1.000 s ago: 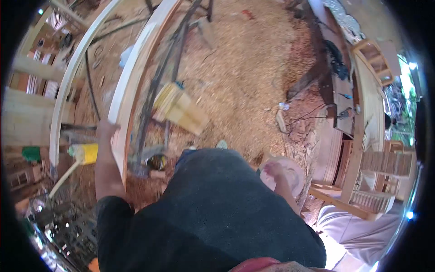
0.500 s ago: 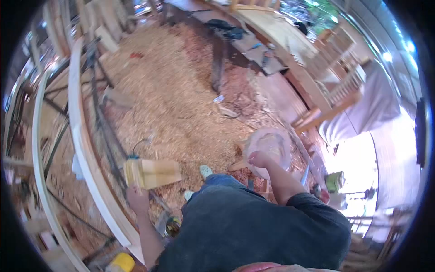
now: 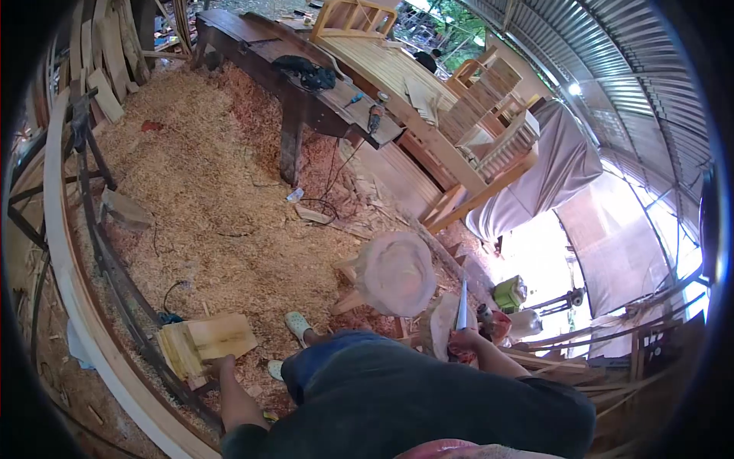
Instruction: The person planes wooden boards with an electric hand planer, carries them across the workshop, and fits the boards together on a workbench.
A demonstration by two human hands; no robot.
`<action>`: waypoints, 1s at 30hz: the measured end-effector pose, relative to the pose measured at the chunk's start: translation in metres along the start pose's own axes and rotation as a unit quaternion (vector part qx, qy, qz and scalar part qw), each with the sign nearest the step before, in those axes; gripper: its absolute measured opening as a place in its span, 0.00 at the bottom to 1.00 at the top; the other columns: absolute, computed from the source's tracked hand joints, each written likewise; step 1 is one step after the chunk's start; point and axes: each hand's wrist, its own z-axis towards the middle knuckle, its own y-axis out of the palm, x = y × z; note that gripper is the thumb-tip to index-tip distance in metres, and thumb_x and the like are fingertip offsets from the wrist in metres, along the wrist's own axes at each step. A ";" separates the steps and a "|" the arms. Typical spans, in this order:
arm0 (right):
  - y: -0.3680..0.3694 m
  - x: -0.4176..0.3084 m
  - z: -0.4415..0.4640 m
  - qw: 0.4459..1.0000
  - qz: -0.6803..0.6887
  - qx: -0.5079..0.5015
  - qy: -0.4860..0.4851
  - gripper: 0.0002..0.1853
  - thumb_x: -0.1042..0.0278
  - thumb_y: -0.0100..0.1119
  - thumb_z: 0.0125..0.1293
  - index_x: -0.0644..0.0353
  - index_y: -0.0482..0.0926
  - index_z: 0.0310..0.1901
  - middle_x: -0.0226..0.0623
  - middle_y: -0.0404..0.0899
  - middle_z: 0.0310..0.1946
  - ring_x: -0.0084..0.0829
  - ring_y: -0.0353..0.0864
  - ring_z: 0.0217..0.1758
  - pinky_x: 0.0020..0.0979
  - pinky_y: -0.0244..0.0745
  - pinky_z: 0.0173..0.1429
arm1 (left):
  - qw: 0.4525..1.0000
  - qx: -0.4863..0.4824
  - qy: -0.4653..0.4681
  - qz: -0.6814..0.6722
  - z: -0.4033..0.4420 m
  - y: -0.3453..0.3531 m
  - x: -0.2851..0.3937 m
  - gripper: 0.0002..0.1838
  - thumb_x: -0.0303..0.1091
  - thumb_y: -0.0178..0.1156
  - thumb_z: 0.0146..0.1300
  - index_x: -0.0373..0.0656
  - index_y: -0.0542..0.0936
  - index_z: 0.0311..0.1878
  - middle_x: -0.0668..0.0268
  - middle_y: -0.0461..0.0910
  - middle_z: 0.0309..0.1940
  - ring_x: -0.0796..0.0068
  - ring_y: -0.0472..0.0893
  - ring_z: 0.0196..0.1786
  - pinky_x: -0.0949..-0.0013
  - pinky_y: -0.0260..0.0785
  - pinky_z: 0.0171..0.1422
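My left hand (image 3: 222,367) is at the near edge of a pale yellow wooden board (image 3: 225,336), with its fingers closed on that edge. Narrower wood pieces (image 3: 180,350) lie against the board's left side. On the other side of my body, my right hand (image 3: 464,341) is wrapped round the handle end of a handsaw (image 3: 462,304), whose long pale blade points away from me. The handle itself is mostly covered. Left of the saw stands a round-topped wooden stool (image 3: 396,274), and a light wood slab (image 3: 441,325) is beside the blade.
Wood shavings (image 3: 229,206) cover the floor. A long curved plank (image 3: 65,237) and a dark metal frame (image 3: 95,222) run along the left. A dark workbench (image 3: 290,115) with power tools stands ahead, near wooden furniture (image 3: 489,122). A green container (image 3: 508,293) sits at right.
My right hand has left the stool top and reached right to the handsaw. My left hand has shifted right along the wood pieces to the board's near edge. The view has turned right.
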 end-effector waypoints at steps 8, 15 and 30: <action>-0.035 -0.076 0.002 0.975 0.152 0.114 0.113 0.18 0.56 0.70 0.66 0.65 0.86 0.45 0.36 0.88 0.34 0.33 0.88 0.34 0.36 0.83 0.45 | 0.992 0.018 -0.069 -0.101 -0.006 0.016 0.019 0.66 0.40 0.73 0.54 0.43 0.37 0.85 0.39 0.33 0.84 0.45 0.63 0.80 0.50 0.64 0.80; -0.074 -0.109 0.020 0.958 0.194 0.141 0.156 0.20 0.59 0.71 0.67 0.66 0.85 0.54 0.40 0.90 0.40 0.30 0.90 0.39 0.35 0.84 0.47 | 0.982 0.040 -0.126 -0.133 -0.007 0.026 0.012 0.58 0.41 0.73 0.55 0.40 0.48 0.83 0.43 0.52 0.78 0.46 0.72 0.73 0.50 0.72 0.73; -0.122 -0.129 0.060 0.992 0.056 0.048 0.104 0.19 0.53 0.67 0.69 0.56 0.86 0.55 0.38 0.90 0.41 0.32 0.90 0.43 0.36 0.84 0.52 | 0.997 -0.053 0.038 0.042 -0.073 0.024 -0.019 0.45 0.41 0.70 0.60 0.36 0.62 0.78 0.42 0.80 0.61 0.51 0.84 0.61 0.52 0.82 0.61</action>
